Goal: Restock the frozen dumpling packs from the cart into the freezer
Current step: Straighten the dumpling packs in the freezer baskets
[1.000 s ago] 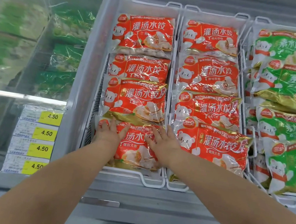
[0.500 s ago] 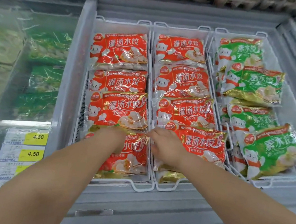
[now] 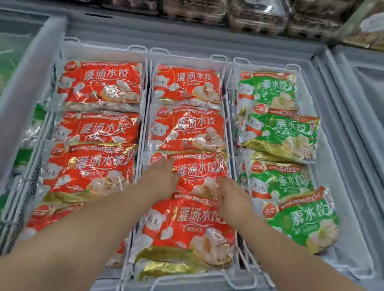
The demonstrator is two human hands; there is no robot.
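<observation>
Resting on a red dumpling pack in the middle basket of the freezer, the left hand lies flat, grip apart, at nine o'clock; the right hand, at three o'clock, is blurred, so I cannot tell its grip.

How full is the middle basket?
Full. Four overlapping red packs cover the middle basket from back wall to front rim; none of its floor shows.
</observation>
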